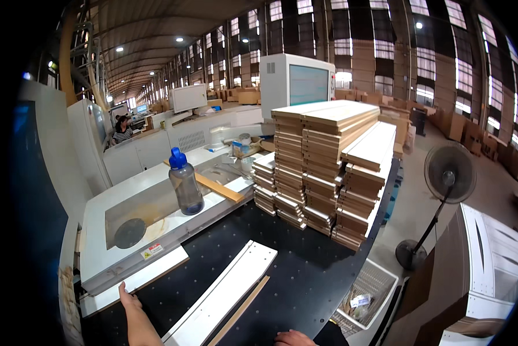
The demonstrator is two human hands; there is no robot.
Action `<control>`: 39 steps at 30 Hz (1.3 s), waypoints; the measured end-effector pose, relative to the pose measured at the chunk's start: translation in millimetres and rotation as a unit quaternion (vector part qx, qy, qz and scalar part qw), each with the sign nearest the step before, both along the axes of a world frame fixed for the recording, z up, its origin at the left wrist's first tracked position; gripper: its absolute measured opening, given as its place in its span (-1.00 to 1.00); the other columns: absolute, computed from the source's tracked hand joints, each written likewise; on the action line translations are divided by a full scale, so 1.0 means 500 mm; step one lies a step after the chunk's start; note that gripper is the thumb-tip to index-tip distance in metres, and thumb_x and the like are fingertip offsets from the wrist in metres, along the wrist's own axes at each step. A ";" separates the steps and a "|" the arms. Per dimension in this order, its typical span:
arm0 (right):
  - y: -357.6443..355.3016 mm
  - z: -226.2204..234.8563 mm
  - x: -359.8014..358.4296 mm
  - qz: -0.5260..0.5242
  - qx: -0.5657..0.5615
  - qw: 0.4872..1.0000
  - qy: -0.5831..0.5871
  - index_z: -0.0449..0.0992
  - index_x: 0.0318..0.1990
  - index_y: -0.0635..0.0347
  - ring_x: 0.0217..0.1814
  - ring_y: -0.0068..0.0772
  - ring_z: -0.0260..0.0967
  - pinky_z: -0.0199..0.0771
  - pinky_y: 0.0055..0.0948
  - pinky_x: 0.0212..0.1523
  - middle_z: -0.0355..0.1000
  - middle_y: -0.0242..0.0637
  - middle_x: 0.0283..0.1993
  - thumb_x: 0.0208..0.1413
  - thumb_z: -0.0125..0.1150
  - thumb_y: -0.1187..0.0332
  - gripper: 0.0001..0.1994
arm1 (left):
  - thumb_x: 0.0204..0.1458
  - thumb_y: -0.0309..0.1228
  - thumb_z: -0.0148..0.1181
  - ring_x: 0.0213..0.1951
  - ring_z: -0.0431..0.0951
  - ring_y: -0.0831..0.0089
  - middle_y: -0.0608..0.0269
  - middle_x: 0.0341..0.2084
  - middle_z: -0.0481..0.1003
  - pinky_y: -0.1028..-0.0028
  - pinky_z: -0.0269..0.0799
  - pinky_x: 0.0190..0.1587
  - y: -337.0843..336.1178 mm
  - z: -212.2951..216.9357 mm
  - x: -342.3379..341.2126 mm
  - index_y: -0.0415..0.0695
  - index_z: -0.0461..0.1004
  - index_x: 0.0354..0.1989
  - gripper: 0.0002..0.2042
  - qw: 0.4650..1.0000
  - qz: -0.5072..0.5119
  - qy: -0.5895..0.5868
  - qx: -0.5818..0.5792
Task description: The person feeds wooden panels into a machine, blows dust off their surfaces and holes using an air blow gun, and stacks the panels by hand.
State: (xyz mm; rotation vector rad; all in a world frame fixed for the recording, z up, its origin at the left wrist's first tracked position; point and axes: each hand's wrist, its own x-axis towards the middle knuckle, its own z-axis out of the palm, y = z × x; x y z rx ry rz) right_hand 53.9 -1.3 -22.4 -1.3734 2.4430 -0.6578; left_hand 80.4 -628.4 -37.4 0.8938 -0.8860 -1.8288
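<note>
My left hand (130,299) is at the near long edge of a white panel (155,274), which lies partly under the machine's front edge. One finger stretches up over the panel; the other fingers are mostly hidden. My right hand (294,338) shows only in part at the bottom edge, low over the black table (305,282), and its fingers cannot be made out. Between the hands lies a white board (227,288) with small holes. Beside that board, on its right, runs a narrow brown-edged strip (241,308).
Tall stacks of white-faced boards (319,167) stand at the table's far right. A blue-capped bottle (185,184) rests on the machine bed (97,254), beside a wooden strip (218,188). Right of the table are a white basket (380,308) and a standing fan (449,176). A person (122,130) is far left.
</note>
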 end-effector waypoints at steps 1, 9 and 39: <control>0.003 0.022 -0.004 -0.001 -0.006 1.000 -0.013 0.43 -0.01 -0.01 0.30 -0.25 0.08 -0.02 -0.12 0.33 0.27 -0.20 0.13 0.06 -0.01 0.20 -0.67 | -0.07 -0.10 0.13 0.22 0.14 0.25 0.14 0.25 0.11 0.23 -0.25 0.30 0.013 0.000 0.003 -0.15 0.10 0.25 -0.30 1.000 0.009 -0.012 0.014; 0.016 0.048 -0.001 -0.041 -0.165 0.978 0.117 0.44 -0.20 0.15 0.14 -0.24 0.26 0.19 -0.12 0.18 0.36 -0.21 -0.04 -0.12 0.18 0.28 -0.71 | -0.14 -0.46 0.25 0.14 0.30 0.18 0.02 0.07 0.34 0.32 0.19 0.19 0.492 0.117 0.013 -0.22 0.33 0.07 -0.49 0.769 -0.340 -0.306 -0.446; 0.194 0.065 -0.063 -0.346 -0.568 0.452 -0.595 0.38 -0.26 0.21 -0.56 -0.35 0.44 0.54 -0.48 -0.63 0.43 -0.20 -0.45 0.09 0.09 0.37 -0.87 | -0.26 -0.49 0.31 0.11 0.27 0.04 -0.06 0.04 0.30 0.26 0.19 0.16 0.830 0.244 0.058 -0.27 0.23 0.08 -0.37 0.646 -0.315 -0.270 -0.641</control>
